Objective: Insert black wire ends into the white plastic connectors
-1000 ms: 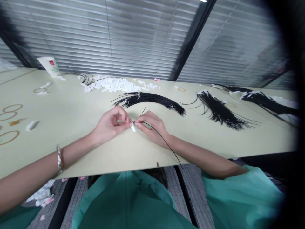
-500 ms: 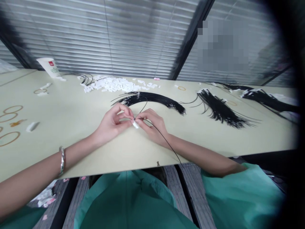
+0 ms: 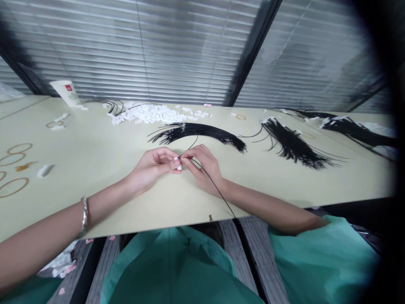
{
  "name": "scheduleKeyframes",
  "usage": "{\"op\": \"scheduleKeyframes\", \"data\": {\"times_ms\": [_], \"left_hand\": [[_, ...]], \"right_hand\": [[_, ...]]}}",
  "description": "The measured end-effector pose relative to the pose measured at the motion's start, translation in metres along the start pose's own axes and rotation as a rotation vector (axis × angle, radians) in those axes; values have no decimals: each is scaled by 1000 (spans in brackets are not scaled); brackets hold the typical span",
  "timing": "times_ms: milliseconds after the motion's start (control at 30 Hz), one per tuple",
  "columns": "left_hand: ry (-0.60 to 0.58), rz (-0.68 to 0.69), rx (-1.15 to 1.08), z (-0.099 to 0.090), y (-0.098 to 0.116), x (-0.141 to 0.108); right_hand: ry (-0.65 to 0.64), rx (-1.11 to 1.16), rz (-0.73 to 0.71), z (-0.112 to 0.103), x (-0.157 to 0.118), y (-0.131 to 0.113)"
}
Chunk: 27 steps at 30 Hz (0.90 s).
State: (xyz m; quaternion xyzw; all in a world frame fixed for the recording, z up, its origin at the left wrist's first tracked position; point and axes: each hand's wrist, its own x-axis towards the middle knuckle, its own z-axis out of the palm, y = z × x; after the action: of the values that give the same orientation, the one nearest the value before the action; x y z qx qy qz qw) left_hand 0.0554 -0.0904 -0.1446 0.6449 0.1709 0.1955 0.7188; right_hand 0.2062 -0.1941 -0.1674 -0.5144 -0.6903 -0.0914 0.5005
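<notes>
My left hand [image 3: 156, 166] is closed, pinching a small white plastic piece [image 3: 179, 167] between thumb and fingers. Close beside it, my right hand [image 3: 204, 166] pinches a thin black wire [image 3: 218, 189] near the white piece. One end of the wire loops up towards the bundle, and the rest runs down over my right wrist to the table's front edge. Whether the wire sits inside the white piece is too small to tell. Just beyond my hands lies a curved bundle of black wires [image 3: 209, 130].
A heap of white plastic pieces [image 3: 148, 113] lies along the back of the table [image 3: 95, 147]. More black wire bundles [image 3: 292, 143] spread to the right. At the left are rubber bands [image 3: 14, 188], a loose white piece [image 3: 43, 170] and a paper cup [image 3: 66, 93].
My left fingers have shifted down and closed round the white piece, which stuck out below the fingertips before. My right hand stays nearly in place with the wire.
</notes>
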Motion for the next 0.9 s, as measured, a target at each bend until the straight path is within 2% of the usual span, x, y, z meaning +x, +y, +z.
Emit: {"op": "scheduleKeyframes", "data": {"times_ms": [200, 300, 400, 433, 500, 567, 667, 900], "left_hand": [[42, 31, -15, 6, 1, 3], [101, 48, -6, -5, -5, 8], [290, 69, -43, -24, -9, 13], [303, 77, -48, -28, -8, 13], [222, 94, -57, -28, -6, 12], [50, 113, -48, -19, -3, 8], [-89, 125, -27, -4, -1, 2], [-117, 157, -33, -5, -7, -2]], "right_hand": [[18, -22, 21, 1, -1, 1], [56, -33, -12, -3, -1, -2], [137, -60, -55, -10, 1, -5], [152, -63, -55, -11, 1, -6], [143, -47, -37, -13, 1, -7], [113, -10, -19, -11, 1, -7], [82, 27, -33, -6, -1, -6], [54, -18, -94, -9, -3, -6]]}}
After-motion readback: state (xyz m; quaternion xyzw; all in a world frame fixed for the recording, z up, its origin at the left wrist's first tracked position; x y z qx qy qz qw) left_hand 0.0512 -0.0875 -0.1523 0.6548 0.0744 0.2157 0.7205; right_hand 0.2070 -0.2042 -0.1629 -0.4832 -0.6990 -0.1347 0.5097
